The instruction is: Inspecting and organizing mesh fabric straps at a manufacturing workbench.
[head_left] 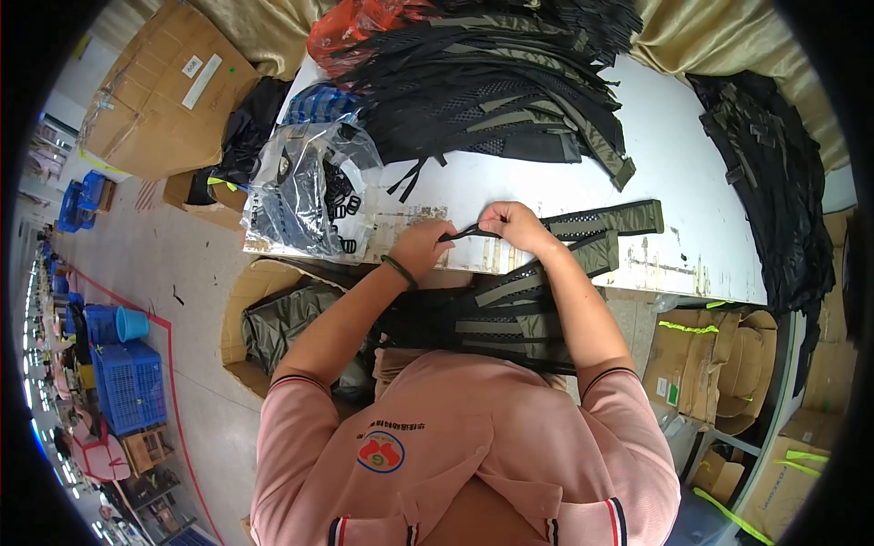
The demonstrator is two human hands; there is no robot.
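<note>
Near the front edge of the white table (pixel 660 164), my left hand (pixel 423 248) and my right hand (pixel 517 227) both pinch a narrow black webbing strap (pixel 470 232). A short stretch of it runs between my fingers. Whether a buckle is on it, I cannot make out. To the right of my right hand, black mesh and olive-green padded straps (pixel 628 218) lie on the table. More such straps (pixel 501 318) hang over the edge onto my lap. A clear plastic bag (pixel 287 196) with several black plastic buckles (pixel 342 202) lies left of my hands.
A large pile of black and green straps (pixel 510 91) covers the table's far side, beside a red plastic bag (pixel 350 36). Dark straps (pixel 765 182) hang over the right end. Cardboard boxes (pixel 241 318) stand below at left and right (pixel 687 355). Blue crates (pixel 127 387) stand farther left.
</note>
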